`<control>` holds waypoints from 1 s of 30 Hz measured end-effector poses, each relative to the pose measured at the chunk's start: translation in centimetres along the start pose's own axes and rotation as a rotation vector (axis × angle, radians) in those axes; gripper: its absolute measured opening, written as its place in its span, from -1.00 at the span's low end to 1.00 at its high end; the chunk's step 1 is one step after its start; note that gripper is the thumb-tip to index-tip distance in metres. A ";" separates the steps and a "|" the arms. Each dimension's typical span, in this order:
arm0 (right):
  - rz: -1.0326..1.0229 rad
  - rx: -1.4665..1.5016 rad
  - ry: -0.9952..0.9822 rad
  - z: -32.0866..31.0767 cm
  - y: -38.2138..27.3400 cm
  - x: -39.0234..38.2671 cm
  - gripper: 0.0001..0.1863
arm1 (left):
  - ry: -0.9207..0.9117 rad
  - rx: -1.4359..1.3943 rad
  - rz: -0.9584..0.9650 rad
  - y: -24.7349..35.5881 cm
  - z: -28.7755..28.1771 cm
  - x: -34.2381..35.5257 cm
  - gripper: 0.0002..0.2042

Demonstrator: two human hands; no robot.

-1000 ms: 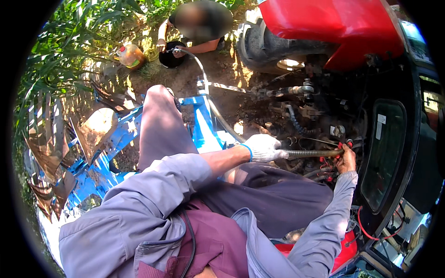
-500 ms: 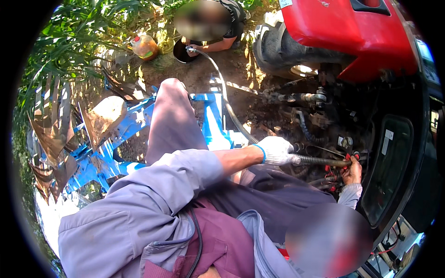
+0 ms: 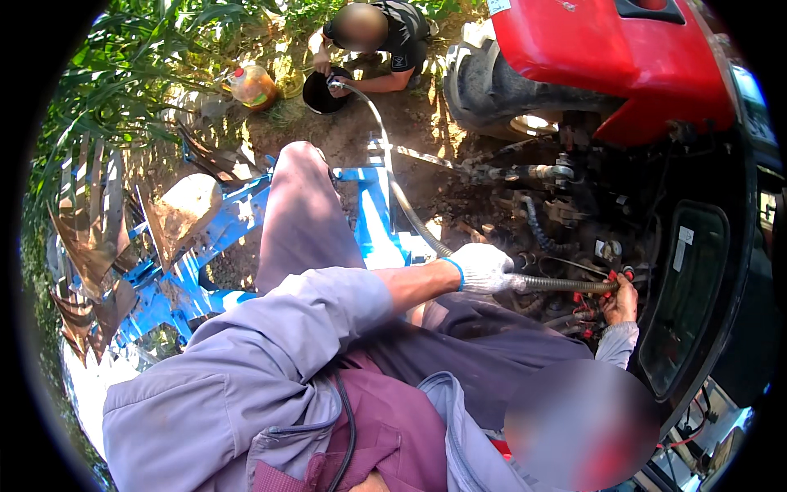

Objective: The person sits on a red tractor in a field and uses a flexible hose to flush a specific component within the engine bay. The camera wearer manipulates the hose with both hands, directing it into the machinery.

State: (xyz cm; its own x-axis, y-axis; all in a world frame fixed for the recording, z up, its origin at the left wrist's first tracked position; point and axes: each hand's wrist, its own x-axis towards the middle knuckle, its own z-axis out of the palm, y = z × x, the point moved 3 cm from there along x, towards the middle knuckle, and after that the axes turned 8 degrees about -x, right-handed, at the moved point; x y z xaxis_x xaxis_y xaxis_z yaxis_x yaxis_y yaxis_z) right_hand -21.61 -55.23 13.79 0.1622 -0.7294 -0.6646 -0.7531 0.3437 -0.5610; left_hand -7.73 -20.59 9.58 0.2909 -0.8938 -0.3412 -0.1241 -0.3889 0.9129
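My left hand (image 3: 482, 268), in a white knit glove, is closed round a ribbed metal-coloured hose (image 3: 566, 284). My right hand (image 3: 620, 300) is bare and grips the same hose near its right end, beside red caps or fittings (image 3: 584, 314) on the tractor. From my glove the hose curves away to a co-worker (image 3: 393, 49) crouching at the far side. That person's hand holds its metal end at the mouth of a black bucket (image 3: 325, 107). How the hose end meets the fittings is hidden behind my right fingers.
A red tractor body (image 3: 607, 66) and a large tyre (image 3: 492, 86) stand at the far right, with a dark-framed window (image 3: 684, 299) nearer. Blue plough frame (image 3: 238, 221) and rusty blades (image 3: 168, 213) lie left of my knee. A red-capped jug (image 3: 252, 87) stands by the corn plants (image 3: 123, 82).
The co-worker's head has lifted and moved aside, and one of their arms now shows to the left above the bucket. My two hands keep their hold on the hose.
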 end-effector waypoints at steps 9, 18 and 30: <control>-0.009 0.036 0.007 0.6 0.0 -0.8 -0.77 | -0.041 -0.030 -0.069 0.7 -0.7 0.0 -0.39; -0.050 0.025 0.007 1.1 -0.6 -2.1 -0.78 | -0.017 -0.006 -0.058 0.2 -0.4 0.2 -0.45; -0.058 0.057 0.025 0.0 -0.3 -2.2 -0.80 | -0.139 -0.024 -0.124 1.4 -1.4 -0.4 -0.41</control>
State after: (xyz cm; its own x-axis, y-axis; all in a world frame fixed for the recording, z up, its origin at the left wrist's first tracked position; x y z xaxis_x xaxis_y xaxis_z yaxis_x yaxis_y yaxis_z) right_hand -21.73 -53.69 15.41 0.1882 -0.7636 -0.6177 -0.7050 0.3328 -0.6262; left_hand -6.71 -20.46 11.33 0.1680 -0.8626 -0.4773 -0.0720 -0.4936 0.8667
